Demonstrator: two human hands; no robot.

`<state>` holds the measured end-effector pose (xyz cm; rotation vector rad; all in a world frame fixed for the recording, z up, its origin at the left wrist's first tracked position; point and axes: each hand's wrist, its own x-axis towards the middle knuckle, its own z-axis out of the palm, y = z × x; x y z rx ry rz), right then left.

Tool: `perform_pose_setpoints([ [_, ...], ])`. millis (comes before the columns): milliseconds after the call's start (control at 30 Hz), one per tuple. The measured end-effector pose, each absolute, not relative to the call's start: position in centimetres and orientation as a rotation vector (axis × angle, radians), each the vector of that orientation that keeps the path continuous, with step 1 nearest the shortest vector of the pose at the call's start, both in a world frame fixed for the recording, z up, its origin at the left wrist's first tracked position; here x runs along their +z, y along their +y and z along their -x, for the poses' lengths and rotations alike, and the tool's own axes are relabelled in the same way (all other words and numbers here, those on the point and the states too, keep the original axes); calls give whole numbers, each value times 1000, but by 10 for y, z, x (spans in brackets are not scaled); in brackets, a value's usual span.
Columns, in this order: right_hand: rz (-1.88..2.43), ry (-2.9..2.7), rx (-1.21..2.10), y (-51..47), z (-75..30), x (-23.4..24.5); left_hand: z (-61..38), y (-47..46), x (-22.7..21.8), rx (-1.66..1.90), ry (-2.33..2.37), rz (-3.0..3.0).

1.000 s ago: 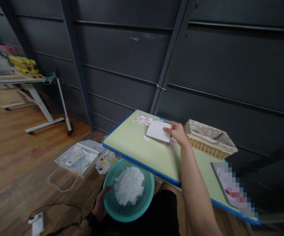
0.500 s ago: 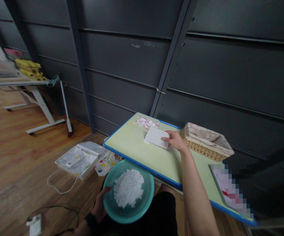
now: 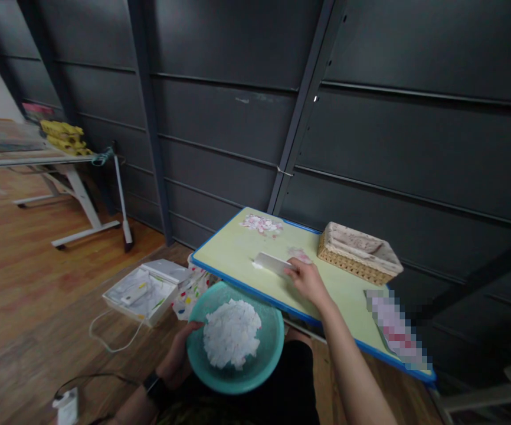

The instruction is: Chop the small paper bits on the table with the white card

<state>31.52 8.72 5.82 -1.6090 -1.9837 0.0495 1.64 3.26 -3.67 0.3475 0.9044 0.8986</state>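
My left hand (image 3: 179,354) grips the rim of a teal bowl (image 3: 264,366) heaped with small white paper scraps (image 3: 231,333), held just below the near edge of a pale green, blue-edged table (image 3: 238,248). My right hand (image 3: 306,278) holds a white card (image 3: 271,263) low on the tabletop, near that edge and above the bowl. A few white scraps lie at the card's left end. A pile of pink and white scraps (image 3: 262,224) sits at the table's far corner, and a smaller patch (image 3: 298,254) lies just beyond my right hand.
A lined wicker basket (image 3: 357,252) stands at the back right of the table, a blurred sheet (image 3: 395,329) at its right end. On the wooden floor lie an open white box (image 3: 143,286), a spotted bag (image 3: 189,289), a cable and a plug. Another table (image 3: 29,154) stands far left.
My right hand has drawn the white card from near the far pile toward the near table edge and tilted it flatter. The bowl has stayed under the edge.
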Motion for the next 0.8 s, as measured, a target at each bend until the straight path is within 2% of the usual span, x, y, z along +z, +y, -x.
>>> perform_pose_setpoints([
  [333, 1505, -2041, 157, 18, -279, 51, -14, 35, -19, 935, 837, -379],
  [800, 1499, -1943, 182, 15, -281, 48, -12, 37, -18, 918, 820, -395],
])
